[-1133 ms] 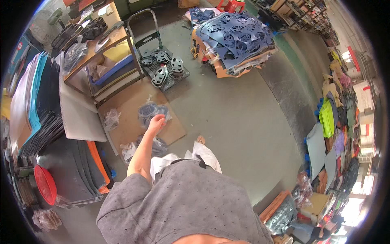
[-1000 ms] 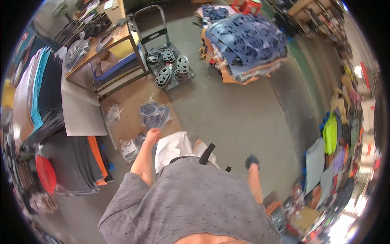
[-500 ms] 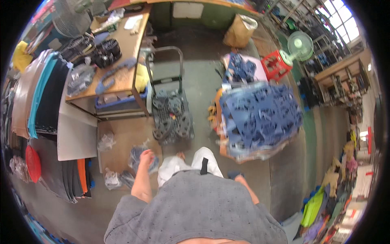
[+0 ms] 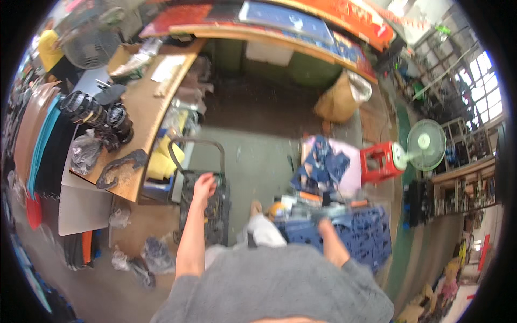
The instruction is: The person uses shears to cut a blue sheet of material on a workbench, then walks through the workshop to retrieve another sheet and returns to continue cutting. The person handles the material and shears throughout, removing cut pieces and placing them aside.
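My left hand [image 4: 204, 187] is raised in front of me over the cart, its fingers loosely bent and apart, with nothing visible in it. Below it stands a dark platform cart [image 4: 218, 215] with a curved metal handle; my arm hides part of its load. My right hand [image 4: 326, 229], smeared by motion, is above a stack of blue sheets with cut-out shapes [image 4: 361, 231]. A small dark thing shows at its fingers, too blurred to name. Past the stack lie crumpled dark-blue cut sheets [image 4: 326, 161] on a pink board.
At left stands a wooden table [image 4: 156, 102] with black rolls and plastic bags. Bagged items [image 4: 157, 255] lie on the floor. A red stool [image 4: 379, 161], a green fan [image 4: 424, 141] and a brown sack [image 4: 342, 97] are at right. A person in yellow [image 4: 48, 48] is far left.
I have moved forward; the cart and blue stack are now closer beneath me. My left hand has come up over the cart, and my right hand has moved over the stack.
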Motion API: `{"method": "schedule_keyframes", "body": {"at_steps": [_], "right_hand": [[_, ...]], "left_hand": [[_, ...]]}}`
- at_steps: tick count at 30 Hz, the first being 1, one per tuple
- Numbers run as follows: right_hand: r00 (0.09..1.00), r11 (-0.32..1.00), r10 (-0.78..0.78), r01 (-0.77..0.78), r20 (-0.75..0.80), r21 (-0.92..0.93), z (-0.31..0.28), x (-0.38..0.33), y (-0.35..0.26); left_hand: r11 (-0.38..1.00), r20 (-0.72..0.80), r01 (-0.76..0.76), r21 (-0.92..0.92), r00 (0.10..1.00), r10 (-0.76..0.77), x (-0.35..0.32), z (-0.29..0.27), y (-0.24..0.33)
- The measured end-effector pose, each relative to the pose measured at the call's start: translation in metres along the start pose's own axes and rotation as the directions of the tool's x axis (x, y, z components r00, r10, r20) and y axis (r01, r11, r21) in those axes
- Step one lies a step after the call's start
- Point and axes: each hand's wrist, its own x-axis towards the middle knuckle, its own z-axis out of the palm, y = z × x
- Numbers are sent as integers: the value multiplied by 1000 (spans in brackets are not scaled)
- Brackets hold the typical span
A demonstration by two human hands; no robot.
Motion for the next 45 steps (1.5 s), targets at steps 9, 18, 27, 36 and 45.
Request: {"method": "schedule_keyframes", "body": {"at_steps": [9,18,27,36,45], "right_hand": [[786,805,-587,592,194,35,56,83,-377],[630,823,-558,501,540,267,155,144,-565],[493,489,-785,865,376,-115,181,262,-811],[102,-137,-835,914,541,-383,258,378,-995],[-227,-475,-773,826,592,-304,322,457,-1035]], "left_hand": [[999,126,16,-49,992,-10,68,101,55],[977,-44,-111,-184,994,105,226,140,172],[847,62,-309,-434,927,370,428,244,430],[762,-105,-188,-619,982,157,591,334,527],[851,-323,-233,-470,943,80,630,375,542]]}}
